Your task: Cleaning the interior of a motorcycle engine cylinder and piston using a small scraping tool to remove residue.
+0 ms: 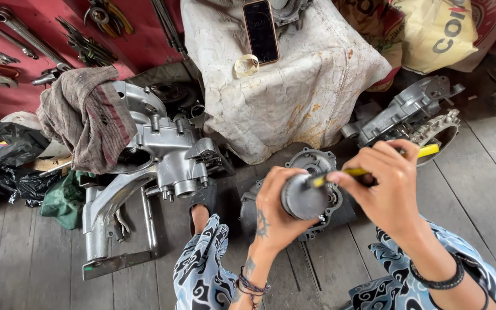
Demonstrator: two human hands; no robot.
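Here, the left hand (274, 209) wraps its fingers around a round grey metal part (304, 198), a short cylinder held up in front of the knees, its flat end turned toward the camera. The right hand (387, 186) has its grip pinched tight on a yellow-handled tool (368, 167), whose tip meets the upper edge of the cylinder; the far end of the yellow handle sticks out past the knuckles to the right.

Just behind the cylinder, on the wooden plank floor (489, 189), lies a grey engine cover (317, 163) with a round rim and bolt ears. To the left stands a silver engine crankcase (167, 155), with a striped brown rag (87, 117) draped over its upper left side. Farther back a dirty white cloth (294, 86) covers a bulky shape; a phone (260, 31) with a lit screen and a roll of pale tape (246, 65) rest on top of it. Another grey engine casing (409, 112) sits at the right, well apart from the hands. Wrenches (7, 40) lie on a red surface at upper left. Both legs wear patterned blue and white trousers (202, 270).
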